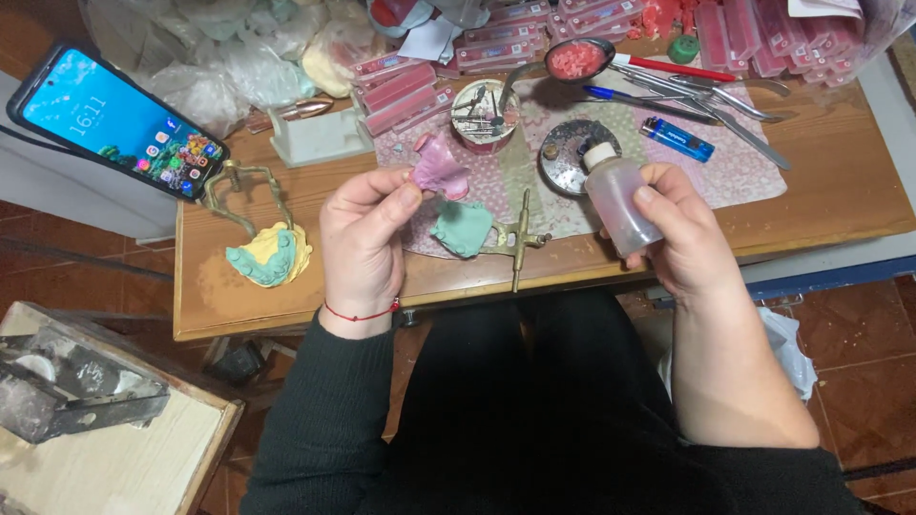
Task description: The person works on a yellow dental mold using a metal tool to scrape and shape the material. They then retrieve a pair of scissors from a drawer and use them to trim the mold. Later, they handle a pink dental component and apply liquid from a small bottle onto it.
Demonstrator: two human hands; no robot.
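My left hand [367, 234] pinches a small pink wax plate [439, 172] between thumb and fingers, held just above the wooden bench [286, 296]. A thin red string circles that wrist. My right hand [682, 234] grips a small clear plastic bottle [618, 200] with a white neck, tilted toward the left. Between the hands a green plaster dental cast [463, 229] lies on a pink patterned cloth [744, 172], beside a brass articulator frame [520, 236].
A second green and yellow cast [269, 256] sits in a brass frame at left. A lit smartphone [119, 122] leans at the far left. A blue lighter [676, 139], metal tools [725, 100], a round tin [485, 114], a spoon of pink material [577, 59] and pink boxes [405, 86] crowd the back.
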